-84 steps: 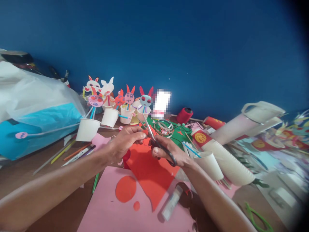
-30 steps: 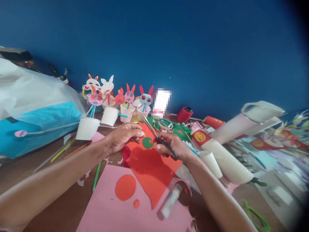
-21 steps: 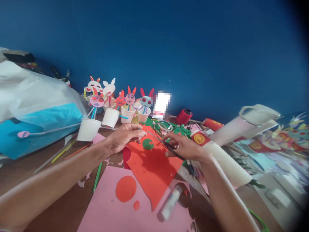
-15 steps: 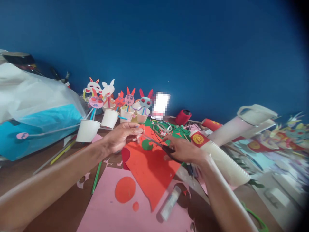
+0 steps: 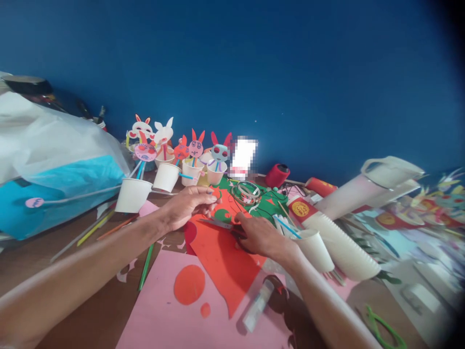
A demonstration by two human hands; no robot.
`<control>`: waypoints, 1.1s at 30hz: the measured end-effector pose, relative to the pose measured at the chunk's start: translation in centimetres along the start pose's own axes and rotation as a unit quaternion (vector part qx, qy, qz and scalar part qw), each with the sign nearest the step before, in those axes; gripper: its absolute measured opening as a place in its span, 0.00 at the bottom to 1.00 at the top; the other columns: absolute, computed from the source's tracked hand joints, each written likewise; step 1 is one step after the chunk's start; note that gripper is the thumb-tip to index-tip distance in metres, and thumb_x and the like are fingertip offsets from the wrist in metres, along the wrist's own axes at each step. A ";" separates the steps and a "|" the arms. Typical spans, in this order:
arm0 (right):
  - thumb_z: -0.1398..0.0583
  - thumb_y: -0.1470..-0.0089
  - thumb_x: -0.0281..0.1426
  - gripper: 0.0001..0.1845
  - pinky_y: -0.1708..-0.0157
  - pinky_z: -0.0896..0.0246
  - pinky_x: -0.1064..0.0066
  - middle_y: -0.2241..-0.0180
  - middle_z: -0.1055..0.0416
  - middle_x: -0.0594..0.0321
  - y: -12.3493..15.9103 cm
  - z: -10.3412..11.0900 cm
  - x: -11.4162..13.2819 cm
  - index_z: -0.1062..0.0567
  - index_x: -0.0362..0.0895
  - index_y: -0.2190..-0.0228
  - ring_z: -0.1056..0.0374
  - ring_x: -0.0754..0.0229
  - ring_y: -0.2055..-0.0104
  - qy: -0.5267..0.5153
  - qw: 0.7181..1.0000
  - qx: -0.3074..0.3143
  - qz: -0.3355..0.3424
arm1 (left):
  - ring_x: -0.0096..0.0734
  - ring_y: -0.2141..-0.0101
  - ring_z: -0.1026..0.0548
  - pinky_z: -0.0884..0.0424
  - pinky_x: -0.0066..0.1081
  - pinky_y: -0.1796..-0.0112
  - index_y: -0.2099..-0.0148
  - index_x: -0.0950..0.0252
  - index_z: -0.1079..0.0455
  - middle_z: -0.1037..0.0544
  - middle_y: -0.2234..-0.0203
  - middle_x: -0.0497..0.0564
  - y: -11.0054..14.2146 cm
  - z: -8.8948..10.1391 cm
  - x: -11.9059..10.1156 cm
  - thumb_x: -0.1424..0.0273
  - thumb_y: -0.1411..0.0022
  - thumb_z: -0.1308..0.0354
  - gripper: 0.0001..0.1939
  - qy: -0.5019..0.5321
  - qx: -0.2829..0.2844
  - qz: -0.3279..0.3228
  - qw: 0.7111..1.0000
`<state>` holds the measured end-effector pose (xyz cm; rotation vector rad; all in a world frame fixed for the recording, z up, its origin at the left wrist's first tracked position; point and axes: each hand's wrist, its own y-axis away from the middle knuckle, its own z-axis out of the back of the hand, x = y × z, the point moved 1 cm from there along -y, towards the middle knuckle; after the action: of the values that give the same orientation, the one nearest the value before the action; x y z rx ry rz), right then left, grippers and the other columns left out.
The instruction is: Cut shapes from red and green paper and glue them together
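My left hand (image 5: 191, 206) is closed in a pinch above the orange paper (image 5: 234, 271); whatever small piece its fingertips hold is hard to make out against the paper. To the right, my right hand (image 5: 259, 235) is wrapped round the dark handles of a pair of scissors (image 5: 218, 223). Their blades point left, low over the orange paper. Beside the blades lies a green paper disc (image 5: 222, 214). Nearer to me, a large orange disc (image 5: 189, 284) and a small orange disc (image 5: 205, 309) rest on pink paper (image 5: 156, 315) with a glue stick (image 5: 258, 305).
Paper cups (image 5: 133, 195) with animal-faced figures (image 5: 196, 148) stand at the back left. A white cup with straws (image 5: 316, 247) leans beside my right forearm, near a stack of cups (image 5: 343, 242). Red thread (image 5: 277, 175) and green-handled scissors (image 5: 385, 329) lie at right.
My right hand has drawn the scissors away from my left fingertips and lowered them toward the paper. The leaning cup with straws has come into sight. My left hand has hardly moved.
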<state>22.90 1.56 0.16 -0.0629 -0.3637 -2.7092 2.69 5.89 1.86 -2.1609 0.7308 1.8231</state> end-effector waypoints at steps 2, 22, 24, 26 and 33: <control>0.42 0.57 0.33 0.26 0.74 0.53 0.71 0.67 0.28 0.56 -0.2 -0.1 0.0 0.39 0.42 0.54 0.33 0.53 0.65 -0.009 1.000 0.003 -0.004 | 0.21 0.77 0.34 0.38 0.25 0.71 0.74 0.67 0.32 0.30 0.80 0.46 0.1 -0.6 0.5 0.69 0.48 0.45 0.07 -0.059 0.014 -0.008 0.998; 0.50 0.45 0.32 0.13 0.63 0.44 0.72 0.64 0.27 0.61 -0.3 1.6 -0.4 0.27 0.45 0.64 0.33 0.60 0.62 -0.198 0.963 -0.182 0.018 | 0.24 0.83 0.32 0.37 0.25 0.80 0.72 0.69 0.32 0.27 0.82 0.50 -1.9 -0.3 5.7 0.62 0.47 0.48 0.14 -0.166 0.008 0.062 0.984; 0.50 0.45 0.33 0.14 0.67 0.42 0.74 0.68 0.27 0.62 -1.2 1.0 -0.5 0.26 0.44 0.64 0.32 0.63 0.67 -0.307 0.926 -0.219 0.006 | 0.24 0.83 0.32 0.37 0.25 0.80 0.72 0.69 0.32 0.27 0.82 0.50 -1.8 -0.4 5.5 0.62 0.47 0.49 0.14 -0.154 0.007 0.055 0.987; 0.49 0.46 0.34 0.15 0.70 0.41 0.74 0.70 0.27 0.62 -2.0 0.1 -0.4 0.26 0.42 0.64 0.33 0.63 0.69 -0.379 0.897 -0.229 -0.005 | 0.24 0.82 0.32 0.38 0.25 0.80 0.72 0.69 0.32 0.28 0.82 0.49 -1.6 -0.6 5.3 0.61 0.47 0.48 0.14 -0.143 0.007 0.046 0.989; 0.46 0.50 0.34 0.11 0.73 0.41 0.75 0.75 0.28 0.63 -2.9 -1.7 0.8 0.26 0.41 0.72 0.35 0.64 0.73 -0.463 0.857 -0.226 0.004 | 0.22 0.83 0.33 0.41 0.24 0.79 0.73 0.69 0.29 0.28 0.85 0.48 -1.2 -0.8 4.5 0.63 0.46 0.48 0.14 -0.174 0.033 0.007 0.984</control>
<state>21.00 3.34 -2.15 -1.5116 0.0421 -2.4947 4.50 5.50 -2.48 -1.7317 0.7140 2.0751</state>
